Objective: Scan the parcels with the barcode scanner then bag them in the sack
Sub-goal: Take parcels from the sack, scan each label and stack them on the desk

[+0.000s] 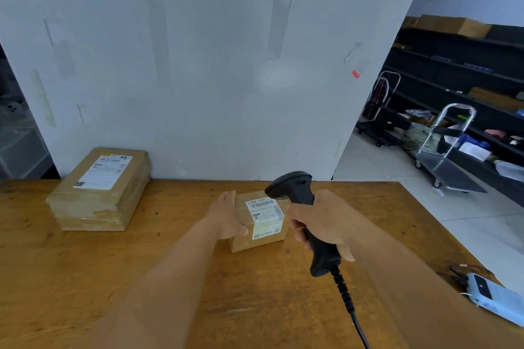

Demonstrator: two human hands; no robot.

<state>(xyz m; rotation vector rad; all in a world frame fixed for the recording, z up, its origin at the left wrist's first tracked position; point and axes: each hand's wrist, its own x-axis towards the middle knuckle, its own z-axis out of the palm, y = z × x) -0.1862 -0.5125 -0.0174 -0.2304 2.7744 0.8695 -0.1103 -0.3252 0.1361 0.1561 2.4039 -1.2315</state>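
Scanner (300, 215) gripped in our right hand (323, 224) pointed at the small parcel (259, 221), our left hand (226, 215) steadying it with straight fingers near the desk's (113, 263) back edge.

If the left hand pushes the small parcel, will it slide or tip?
The small parcel probably slides: it lies low and flat on the wooden table. Its taped cardboard looks stiff, so it likely keeps shape. The left hand rests against its side.
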